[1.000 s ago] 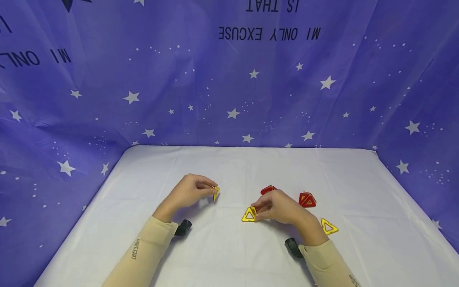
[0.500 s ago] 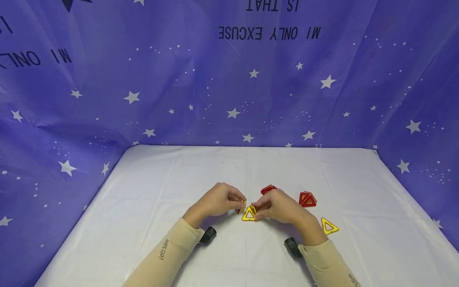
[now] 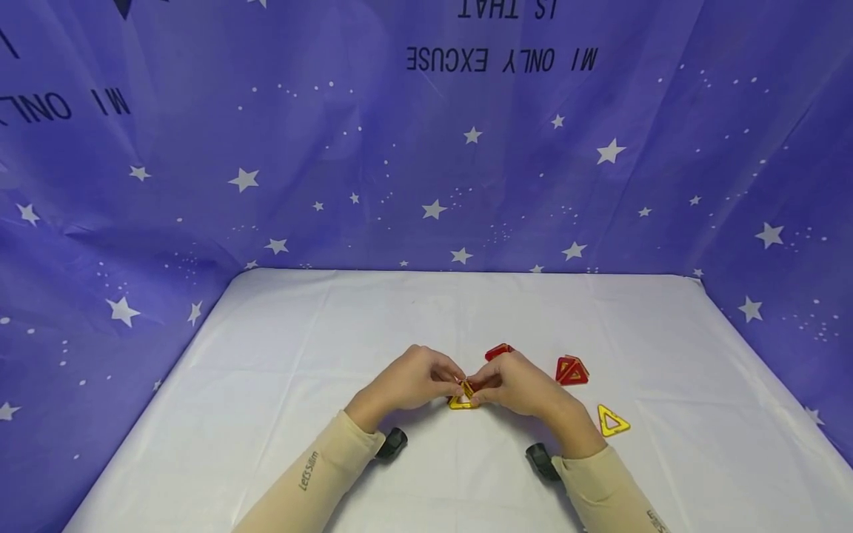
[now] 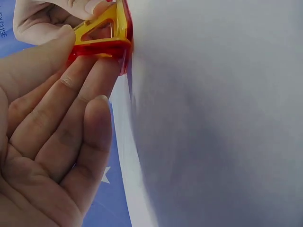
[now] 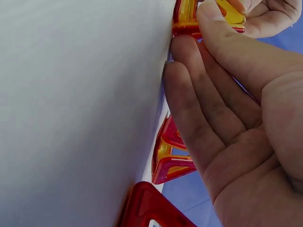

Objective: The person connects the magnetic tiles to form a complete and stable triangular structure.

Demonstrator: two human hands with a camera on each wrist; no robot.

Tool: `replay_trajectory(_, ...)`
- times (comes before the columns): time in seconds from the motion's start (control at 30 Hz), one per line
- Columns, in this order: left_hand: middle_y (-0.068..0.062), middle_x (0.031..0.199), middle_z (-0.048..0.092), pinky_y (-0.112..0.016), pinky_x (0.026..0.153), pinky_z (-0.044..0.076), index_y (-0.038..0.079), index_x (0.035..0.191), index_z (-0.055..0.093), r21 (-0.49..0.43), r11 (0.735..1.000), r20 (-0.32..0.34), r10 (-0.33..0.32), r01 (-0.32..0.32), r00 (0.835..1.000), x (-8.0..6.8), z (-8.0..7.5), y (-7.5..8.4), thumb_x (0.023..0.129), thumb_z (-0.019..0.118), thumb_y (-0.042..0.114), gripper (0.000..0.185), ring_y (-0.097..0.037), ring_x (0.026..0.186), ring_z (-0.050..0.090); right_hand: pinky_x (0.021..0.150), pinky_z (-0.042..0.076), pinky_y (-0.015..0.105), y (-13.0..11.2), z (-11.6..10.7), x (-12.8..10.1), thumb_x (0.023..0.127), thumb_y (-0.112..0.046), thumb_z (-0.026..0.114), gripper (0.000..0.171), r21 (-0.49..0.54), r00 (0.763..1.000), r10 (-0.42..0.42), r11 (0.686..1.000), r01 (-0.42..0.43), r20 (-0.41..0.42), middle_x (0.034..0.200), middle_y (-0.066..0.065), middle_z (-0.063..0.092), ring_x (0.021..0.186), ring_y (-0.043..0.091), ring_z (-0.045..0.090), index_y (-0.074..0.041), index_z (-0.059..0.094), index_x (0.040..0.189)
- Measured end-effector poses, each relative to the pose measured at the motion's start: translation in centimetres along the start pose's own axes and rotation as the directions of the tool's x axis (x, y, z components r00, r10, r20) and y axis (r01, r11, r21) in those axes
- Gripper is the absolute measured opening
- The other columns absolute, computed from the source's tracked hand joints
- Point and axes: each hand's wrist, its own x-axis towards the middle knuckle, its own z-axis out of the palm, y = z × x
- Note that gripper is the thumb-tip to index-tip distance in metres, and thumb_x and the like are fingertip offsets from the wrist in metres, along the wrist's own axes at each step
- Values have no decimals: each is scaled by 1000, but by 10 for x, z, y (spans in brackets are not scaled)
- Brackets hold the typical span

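At the middle of the table in the head view, my left hand [image 3: 408,379] and right hand [image 3: 523,383] meet over a small group of triangular magnetic tiles. One yellow tile [image 3: 464,405] lies flat at the bottom. A yellow tile with red edges [image 4: 97,41] leans up from it, pinched between left thumb and fingers in the left wrist view. The right thumb and fingers pinch another upright tile [image 5: 188,15] on the other side of the group. Fingers hide much of the tiles and their joints.
Right of my right hand stands a red pyramid of tiles [image 3: 571,371]. A second red tile shape [image 3: 497,352] is partly hidden behind that hand. A loose yellow triangle [image 3: 612,420] lies near the right forearm. A starry purple curtain [image 3: 426,148] backs the white table [image 3: 333,318].
My left hand has moved right and slightly down, carrying its tile from apart on the left to the group. The right hand has stayed nearly still at its tile.
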Motion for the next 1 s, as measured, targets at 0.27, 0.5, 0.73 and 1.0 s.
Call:
replay_trajectory(0.27,9,85,74,-24,66,52,9,105,78,11,1000,20,11,-11,1000,-1,-4,2,86,82,17,21,-2,75,66,71,54,27,0,-4,-2,81,-18,86,26,10,1000,14,1000,-14,-1,92,-7,75,80,6,66,-10,80,105)
replay_trajectory(0.5,2,126,64,-32,95,47,12,134,65,166,985,124,27,-47,992,-6,-10,1,84,71,4,51,-14,111,59,77,56,32,-2,-34,-18,78,-22,89,40,104,995,86,991,-80,-54,102,8,75,85,13,71,-2,77,110)
replay_trajectory(0.73,7,135,61,-38,106,37,17,141,61,301,949,197,30,-89,980,-6,-4,2,87,69,4,57,-15,122,51,74,56,33,2,-63,-38,78,-21,89,41,142,980,167,978,-152,-106,100,10,74,83,19,70,-2,76,112)
replay_trajectory(1.0,11,93,62,-26,78,45,13,118,74,279,960,142,-7,-33,990,-7,-2,2,86,82,20,34,-13,85,55,74,55,32,21,-86,-67,75,-26,91,47,99,966,221,973,-208,-138,103,7,74,87,21,68,-4,76,115)
